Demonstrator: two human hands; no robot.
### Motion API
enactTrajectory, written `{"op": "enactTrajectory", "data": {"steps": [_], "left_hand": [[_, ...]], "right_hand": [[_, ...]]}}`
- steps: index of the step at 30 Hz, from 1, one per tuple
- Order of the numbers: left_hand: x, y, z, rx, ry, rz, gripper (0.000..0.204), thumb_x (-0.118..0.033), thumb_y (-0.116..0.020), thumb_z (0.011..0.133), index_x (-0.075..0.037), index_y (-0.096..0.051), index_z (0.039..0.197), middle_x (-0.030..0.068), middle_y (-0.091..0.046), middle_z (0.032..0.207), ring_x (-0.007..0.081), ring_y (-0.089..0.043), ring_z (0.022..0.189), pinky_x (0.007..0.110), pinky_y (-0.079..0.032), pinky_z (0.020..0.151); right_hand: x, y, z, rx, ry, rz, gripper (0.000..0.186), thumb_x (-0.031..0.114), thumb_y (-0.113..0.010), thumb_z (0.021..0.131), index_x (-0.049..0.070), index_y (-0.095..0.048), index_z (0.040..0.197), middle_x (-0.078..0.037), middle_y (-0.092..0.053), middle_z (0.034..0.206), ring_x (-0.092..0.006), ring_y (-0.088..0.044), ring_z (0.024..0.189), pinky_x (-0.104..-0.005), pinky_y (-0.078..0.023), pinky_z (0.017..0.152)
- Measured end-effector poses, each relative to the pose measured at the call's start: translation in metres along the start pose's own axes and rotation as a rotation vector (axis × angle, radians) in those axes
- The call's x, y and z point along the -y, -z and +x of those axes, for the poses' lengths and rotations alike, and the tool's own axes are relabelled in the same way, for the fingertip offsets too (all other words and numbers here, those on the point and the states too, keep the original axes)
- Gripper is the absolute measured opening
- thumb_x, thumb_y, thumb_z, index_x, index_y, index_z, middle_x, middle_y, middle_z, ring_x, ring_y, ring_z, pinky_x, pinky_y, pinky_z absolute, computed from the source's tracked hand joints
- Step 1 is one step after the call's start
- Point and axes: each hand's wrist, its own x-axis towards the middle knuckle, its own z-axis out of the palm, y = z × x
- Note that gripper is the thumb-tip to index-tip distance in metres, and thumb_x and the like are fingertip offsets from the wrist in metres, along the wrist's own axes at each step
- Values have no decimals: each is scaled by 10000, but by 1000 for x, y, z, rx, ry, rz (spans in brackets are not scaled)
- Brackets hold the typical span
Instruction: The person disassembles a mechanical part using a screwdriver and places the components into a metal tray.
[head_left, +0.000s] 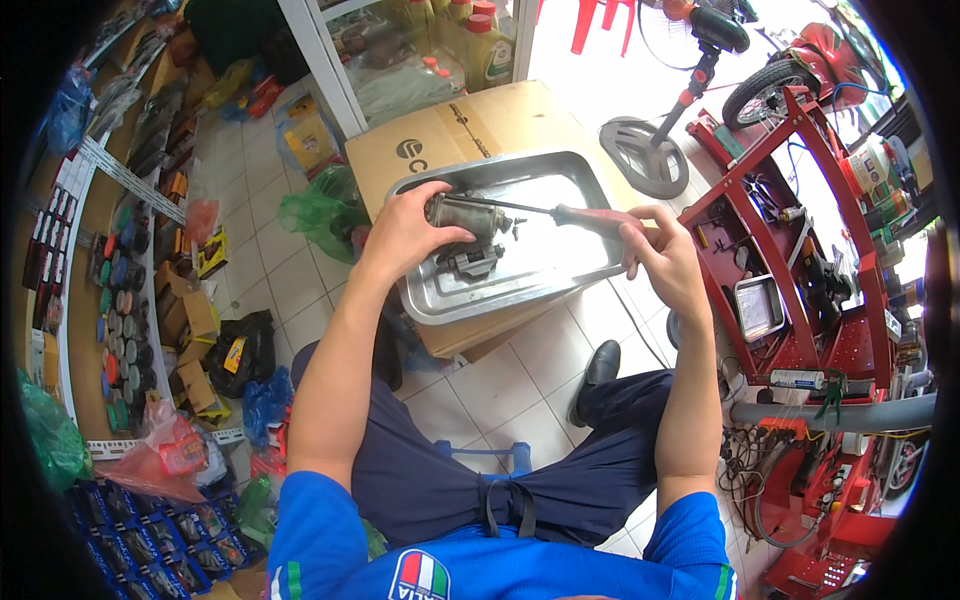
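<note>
My left hand (412, 228) is closed around a dull metal cylinder (468, 216), which looks like a small motor body, at the left side of a shallow metal tray (520, 308). In my right hand (660, 250) is a screwdriver (590, 218) with a reddish handle. Its long dark shaft points left and reaches the upper side of the cylinder; whether the tip sits in a screw I cannot tell. Just below the cylinder lies a cast metal part (470, 262) in the tray. A few small dark pieces (516, 226) show near the cylinder's right end.
Under the tray stands a large cardboard box (520, 120). A red tool trolley (765, 340) is at my right, and a fan's base (645, 158) stands beyond the box. Shelves of packaged parts (125, 330) line the left. A glass cabinet (430, 60) with bottles stands ahead.
</note>
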Motion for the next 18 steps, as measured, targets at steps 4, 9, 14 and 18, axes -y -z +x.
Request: {"op": "enactTrajectory", "data": {"steps": [4,9,14,18], "left_hand": [[-3,1,-1,8,0,-18,748,-355,-949,659,-37,-681,1281,191,-721,1198,322,-683,1132,394,-523,996],[-1,0,0,-2,-16,-14,751,-354,-949,659,-39,-679,1285,196,-716,1206,326,-679,1135,395,-520,1000],[0,-1,0,0,11,10,746,-344,-949,661,-38,-678,1285,199,-715,1207,326,-680,1134,394,-520,998],[-3,0,0,6,-9,-12,741,-336,-949,660,-35,-680,1281,195,-717,1206,322,-685,1125,393,-522,993]], "right_hand": [[-1,-4,3,-77,-76,-154,354,318,-657,1033,0,-648,1188,-27,-637,698,-80,-574,638,-230,-448,588],[3,-8,1,-87,-59,-37,379,281,-690,1012,-5,-602,1245,-58,-689,793,-79,-603,696,-230,-472,627],[-1,1,-4,-7,86,59,446,215,-722,988,13,-520,1330,-72,-713,906,-74,-639,789,-232,-504,691],[-4,6,-2,32,33,65,354,247,-710,999,-9,-617,1226,-54,-706,846,-78,-637,749,-228,-506,673]]}}
